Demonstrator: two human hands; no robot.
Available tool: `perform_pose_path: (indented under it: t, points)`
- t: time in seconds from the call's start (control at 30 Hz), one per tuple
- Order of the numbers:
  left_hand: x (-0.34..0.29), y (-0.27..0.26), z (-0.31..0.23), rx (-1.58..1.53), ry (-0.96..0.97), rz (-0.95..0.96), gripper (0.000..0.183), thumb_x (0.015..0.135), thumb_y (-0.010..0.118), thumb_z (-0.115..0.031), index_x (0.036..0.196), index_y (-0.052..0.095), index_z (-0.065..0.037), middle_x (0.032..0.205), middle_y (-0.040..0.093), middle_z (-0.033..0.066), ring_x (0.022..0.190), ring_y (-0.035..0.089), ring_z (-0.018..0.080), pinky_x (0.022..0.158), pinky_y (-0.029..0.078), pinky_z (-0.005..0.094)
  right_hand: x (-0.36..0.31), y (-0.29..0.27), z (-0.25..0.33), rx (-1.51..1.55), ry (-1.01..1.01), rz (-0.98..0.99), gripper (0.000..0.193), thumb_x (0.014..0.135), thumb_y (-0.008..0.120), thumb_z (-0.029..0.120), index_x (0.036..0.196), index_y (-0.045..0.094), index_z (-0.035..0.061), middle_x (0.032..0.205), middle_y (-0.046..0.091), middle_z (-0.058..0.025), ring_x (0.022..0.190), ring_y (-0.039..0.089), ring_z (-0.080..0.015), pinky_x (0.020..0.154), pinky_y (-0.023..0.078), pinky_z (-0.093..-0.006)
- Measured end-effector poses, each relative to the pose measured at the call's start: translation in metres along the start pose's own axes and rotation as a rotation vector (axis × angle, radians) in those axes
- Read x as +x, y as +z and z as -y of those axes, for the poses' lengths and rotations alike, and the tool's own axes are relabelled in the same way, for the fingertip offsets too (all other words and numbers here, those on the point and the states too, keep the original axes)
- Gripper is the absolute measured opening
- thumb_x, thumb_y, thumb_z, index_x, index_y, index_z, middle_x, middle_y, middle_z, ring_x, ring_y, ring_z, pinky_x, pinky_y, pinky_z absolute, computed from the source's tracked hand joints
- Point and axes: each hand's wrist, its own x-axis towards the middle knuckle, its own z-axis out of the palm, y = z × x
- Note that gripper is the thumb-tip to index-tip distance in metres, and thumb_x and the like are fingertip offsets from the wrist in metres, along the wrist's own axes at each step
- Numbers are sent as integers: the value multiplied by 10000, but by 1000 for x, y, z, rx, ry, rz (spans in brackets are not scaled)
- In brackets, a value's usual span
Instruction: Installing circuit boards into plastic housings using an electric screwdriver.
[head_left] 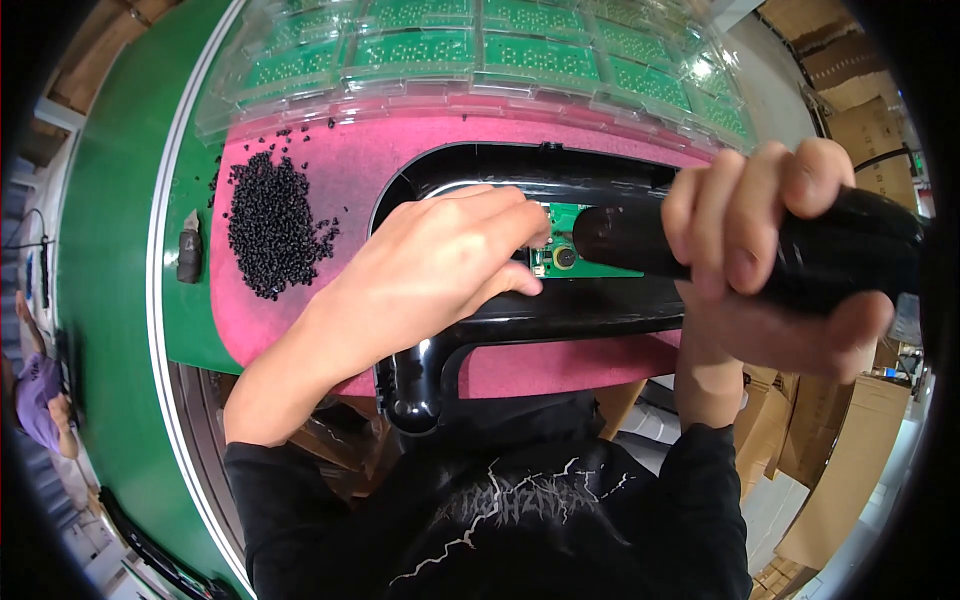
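A glossy black plastic housing [560, 312] lies on a pink mat [330, 170], with a small green circuit board [575, 262] set inside it. My left hand [440, 265] rests on the housing, fingertips pressing at the board's left edge. My right hand [770, 250] grips a thick black electric screwdriver [860, 255], whose front end points left and down onto the board. The driver's tip is hidden behind its own body.
A pile of small black screws [270, 225] lies on the mat's left part. Clear plastic trays of green circuit boards [500, 50] stand at the back. A small dark tool [189, 250] lies on the green surface. Cardboard boxes [850, 440] stand at the right.
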Motion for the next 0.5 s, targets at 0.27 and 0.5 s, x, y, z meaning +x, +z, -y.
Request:
perform_pose_path:
  t: [0.27,0.5]
  points:
    - [-7,-7,4,257,68,371,170,722,768,-152,826,666,-63,831,618,17,802,614,231,668,517,368,-4,7,-16,-167,208,-290,597,868,565,608,1047,513,41,635,473,7,514,442,-114,531,382,-280]
    - [-7,-6,3,283,79,372,134,749,738,-156,829,671,-71,823,617,22,823,607,226,669,514,367,2,5,-27,-233,186,-228,518,918,503,529,1025,509,22,620,458,-6,488,415,-111,504,364,-264]
